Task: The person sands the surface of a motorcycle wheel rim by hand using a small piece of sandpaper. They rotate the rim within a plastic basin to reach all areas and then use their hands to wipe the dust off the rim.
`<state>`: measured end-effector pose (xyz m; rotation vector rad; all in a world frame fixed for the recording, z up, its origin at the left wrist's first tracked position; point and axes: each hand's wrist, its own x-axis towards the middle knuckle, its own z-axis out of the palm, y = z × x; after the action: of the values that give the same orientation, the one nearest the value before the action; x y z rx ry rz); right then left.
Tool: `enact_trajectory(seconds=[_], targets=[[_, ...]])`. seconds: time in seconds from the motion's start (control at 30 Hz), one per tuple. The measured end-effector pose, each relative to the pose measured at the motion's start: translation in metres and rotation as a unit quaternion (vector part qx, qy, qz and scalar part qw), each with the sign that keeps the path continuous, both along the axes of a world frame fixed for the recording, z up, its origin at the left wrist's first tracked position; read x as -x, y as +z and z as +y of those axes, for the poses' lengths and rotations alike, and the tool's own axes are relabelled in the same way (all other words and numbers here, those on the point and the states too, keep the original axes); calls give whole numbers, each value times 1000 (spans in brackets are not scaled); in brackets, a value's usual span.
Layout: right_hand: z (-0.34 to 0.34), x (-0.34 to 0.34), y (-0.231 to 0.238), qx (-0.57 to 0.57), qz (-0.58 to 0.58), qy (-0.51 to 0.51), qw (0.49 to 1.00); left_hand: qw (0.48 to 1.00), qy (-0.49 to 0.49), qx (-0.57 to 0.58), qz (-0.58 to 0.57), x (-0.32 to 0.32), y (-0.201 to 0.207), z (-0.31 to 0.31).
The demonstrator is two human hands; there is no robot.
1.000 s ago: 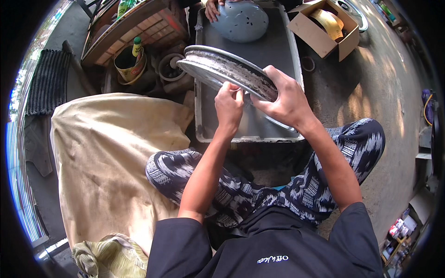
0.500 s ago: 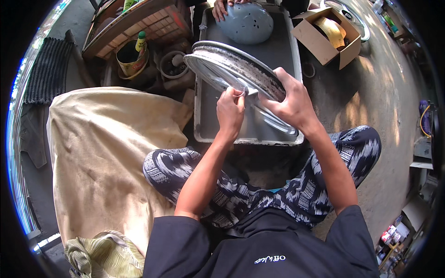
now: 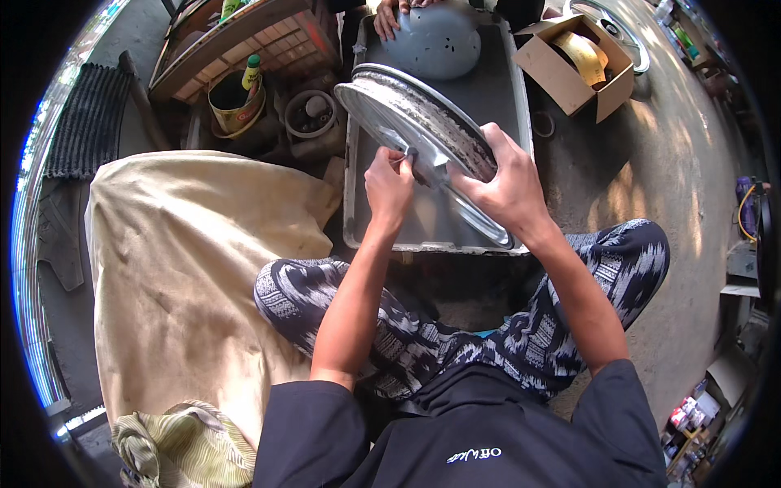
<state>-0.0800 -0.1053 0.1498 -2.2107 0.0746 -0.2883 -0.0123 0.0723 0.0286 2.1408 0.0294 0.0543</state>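
Observation:
A silver wheel rim [image 3: 419, 104] with scuffed, patchy paint on its outer band is tilted above a grey tray [image 3: 351, 213]. My right hand [image 3: 514, 189] grips the rim's right side, fingers over the outer band and thumb on the inner side. At the wheel's spoked face, my left hand [image 3: 389, 187] is closed in a pinch close to the hub. What lies between its fingertips is small and partly hidden, so I cannot make it out.
Across the tray, another person's hand [image 3: 386, 20] rests on a grey-blue rounded shell [image 3: 431, 42]. A cardboard box [image 3: 569, 77] with a yellow roll stands right; a bucket [image 3: 236, 106] with a green-capped bottle and a pot [image 3: 311, 122] stand left. A beige cloth [image 3: 195, 244] drapes nearby.
The wheel rim has tilted more steeply, its upper left end shifting right. My left hand has moved slightly left and up, still pinched. My right hand keeps its grip.

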Motion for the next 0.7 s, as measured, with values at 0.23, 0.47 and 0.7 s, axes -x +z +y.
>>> enact_trajectory(seconds=[0.23,0.47,0.7], targets=[[-10,4,-4,-190,103,65,974,994,18,58,91,0,6,-4],[-19,0,-21,-389,179,163,889,994,27,84,60,-7,-10,-1],[-6,9,-14,-392,152,103,901,989,21,117,88,-13,-14,-9]])
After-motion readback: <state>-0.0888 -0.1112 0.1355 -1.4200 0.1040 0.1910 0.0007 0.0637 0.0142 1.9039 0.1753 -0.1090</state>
